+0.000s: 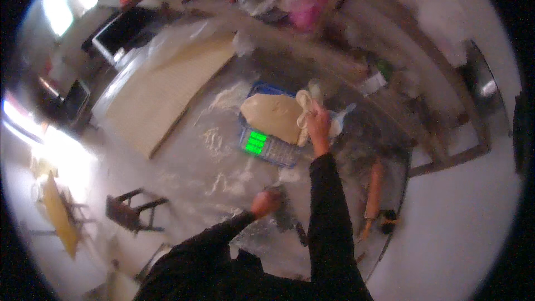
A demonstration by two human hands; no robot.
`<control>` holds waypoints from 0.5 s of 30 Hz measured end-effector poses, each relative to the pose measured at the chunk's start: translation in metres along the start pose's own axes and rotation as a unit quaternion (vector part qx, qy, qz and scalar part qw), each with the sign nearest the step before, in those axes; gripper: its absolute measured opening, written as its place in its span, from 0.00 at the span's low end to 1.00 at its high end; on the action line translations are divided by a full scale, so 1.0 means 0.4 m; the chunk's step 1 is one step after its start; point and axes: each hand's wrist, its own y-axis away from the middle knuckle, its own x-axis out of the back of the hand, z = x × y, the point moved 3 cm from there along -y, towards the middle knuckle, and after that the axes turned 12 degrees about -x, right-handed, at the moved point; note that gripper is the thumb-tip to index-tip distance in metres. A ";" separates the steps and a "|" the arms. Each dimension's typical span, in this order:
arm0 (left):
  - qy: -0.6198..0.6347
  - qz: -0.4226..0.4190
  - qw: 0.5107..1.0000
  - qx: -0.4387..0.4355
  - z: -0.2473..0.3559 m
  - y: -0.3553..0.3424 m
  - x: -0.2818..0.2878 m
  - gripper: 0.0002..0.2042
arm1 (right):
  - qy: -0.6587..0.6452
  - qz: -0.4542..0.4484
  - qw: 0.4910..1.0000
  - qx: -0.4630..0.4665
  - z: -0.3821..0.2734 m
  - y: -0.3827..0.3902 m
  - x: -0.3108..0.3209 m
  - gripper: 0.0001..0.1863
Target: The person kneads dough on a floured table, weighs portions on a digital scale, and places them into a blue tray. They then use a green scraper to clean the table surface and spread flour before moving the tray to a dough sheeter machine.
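A large slab of pale dough point(273, 112) lies on a blue scale point(270, 149) with a lit green display. My right hand point(317, 127) reaches to the slab's right edge, its fingers closed on a looped strip of dough point(304, 105). Part of that strip hangs down along the slab. Closer to me, my left hand point(266, 203) is low over the floury table point(192, 170). Its fingers look curled, but they are too blurred to make out. Just right of it lies a dark, flat blade-like tool point(287, 212) with a dark handle point(301, 234).
A ribbed, pale board or mat point(170, 92) covers the table's far left. Toward the right edge lie a rolling pin point(373, 189) and a small dark round object point(388, 221). A dark stool point(134, 210) and a yellow-topped stool point(60, 214) stand left of the table.
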 end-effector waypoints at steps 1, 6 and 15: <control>0.013 -0.008 0.999 0.032 -0.020 0.027 0.023 0.09 | 0.061 -0.029 0.998 0.000 -0.024 0.005 -0.054 0.22; -0.010 -0.002 0.996 0.094 -0.060 0.085 0.087 0.09 | 0.199 -0.057 0.978 0.011 -0.006 0.035 -0.198 0.24; -0.013 0.020 0.995 0.092 -0.127 0.141 0.158 0.10 | 0.166 0.086 0.981 -0.054 0.117 0.353 -0.012 0.23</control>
